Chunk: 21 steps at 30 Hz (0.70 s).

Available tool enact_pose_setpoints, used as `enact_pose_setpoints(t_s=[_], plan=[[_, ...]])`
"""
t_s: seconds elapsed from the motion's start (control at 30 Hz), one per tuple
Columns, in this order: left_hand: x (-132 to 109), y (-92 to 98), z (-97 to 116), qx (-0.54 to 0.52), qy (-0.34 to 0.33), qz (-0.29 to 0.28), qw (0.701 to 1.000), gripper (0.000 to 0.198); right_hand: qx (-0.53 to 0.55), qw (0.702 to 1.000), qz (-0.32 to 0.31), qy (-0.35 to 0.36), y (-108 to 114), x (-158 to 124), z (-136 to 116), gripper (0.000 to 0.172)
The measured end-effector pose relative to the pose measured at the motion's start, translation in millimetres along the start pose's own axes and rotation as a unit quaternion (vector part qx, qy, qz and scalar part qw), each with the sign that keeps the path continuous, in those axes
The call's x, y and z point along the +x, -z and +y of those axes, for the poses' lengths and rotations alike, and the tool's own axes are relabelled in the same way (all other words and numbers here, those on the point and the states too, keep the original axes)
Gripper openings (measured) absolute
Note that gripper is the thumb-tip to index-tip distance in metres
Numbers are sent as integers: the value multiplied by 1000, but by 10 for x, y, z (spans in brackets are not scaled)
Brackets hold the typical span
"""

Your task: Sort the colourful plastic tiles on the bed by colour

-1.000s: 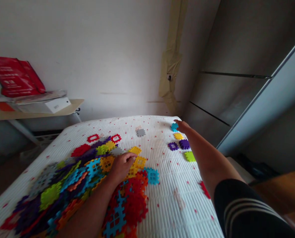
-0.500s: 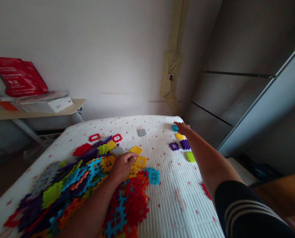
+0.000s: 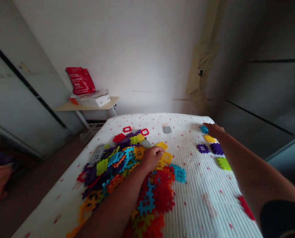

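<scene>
A heap of colourful plastic waffle tiles [image 3: 122, 165] lies on a white ribbed mattress [image 3: 202, 195]. My left hand [image 3: 152, 158] rests curled on the heap's right edge, fingertips on a yellow tile [image 3: 166, 158]. My right hand [image 3: 214, 130] reaches to the far right corner, fingers over a blue tile [image 3: 204, 129] and a yellow tile [image 3: 209, 138]. Close by lie two purple tiles [image 3: 203, 148] and a green tile [image 3: 224, 163], laid out apart. A lone grey tile [image 3: 167, 129] sits mid-far.
A small table [image 3: 86, 106] with a white box and a red bag [image 3: 80, 80] stands against the far wall. A grey cabinet [image 3: 16, 99] is on the left, dark wardrobe panels on the right. The mattress edge drops to the floor on the left.
The view has swung left, showing the left cabinet. Both hands keep nearly the same places: the left on the heap, the right over the blue tile at the far corner.
</scene>
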<state>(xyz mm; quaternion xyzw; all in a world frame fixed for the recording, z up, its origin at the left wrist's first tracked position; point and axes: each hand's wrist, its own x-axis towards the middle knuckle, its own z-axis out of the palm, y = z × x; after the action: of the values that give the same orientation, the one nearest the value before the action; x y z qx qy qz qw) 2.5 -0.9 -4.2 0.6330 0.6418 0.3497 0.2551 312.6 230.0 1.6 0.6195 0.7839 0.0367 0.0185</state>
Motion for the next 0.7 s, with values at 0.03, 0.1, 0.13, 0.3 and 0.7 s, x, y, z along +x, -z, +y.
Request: enact_pose_setpoints(t_s=[0.03,0.1,0.13,0.3,0.7], plan=[[-4,-2,3,4,-3,1,1000,27,5,1000,6,4,-11,4,14,51],[-11,-7,13,10,-8,2,1000,26,15,1000,13,7,-6,6,39,52],[-13,-10,19,13,-11,2,1000,26,19,1000,18,7,15,3,46,54],[-4,-10,67,30,-19,9,999,26,46,991,119,49,280,-78,-62,56],[-41,752,689,-82,-63,23,994,28,132,934,76,323,5,-1402,-1325,52]])
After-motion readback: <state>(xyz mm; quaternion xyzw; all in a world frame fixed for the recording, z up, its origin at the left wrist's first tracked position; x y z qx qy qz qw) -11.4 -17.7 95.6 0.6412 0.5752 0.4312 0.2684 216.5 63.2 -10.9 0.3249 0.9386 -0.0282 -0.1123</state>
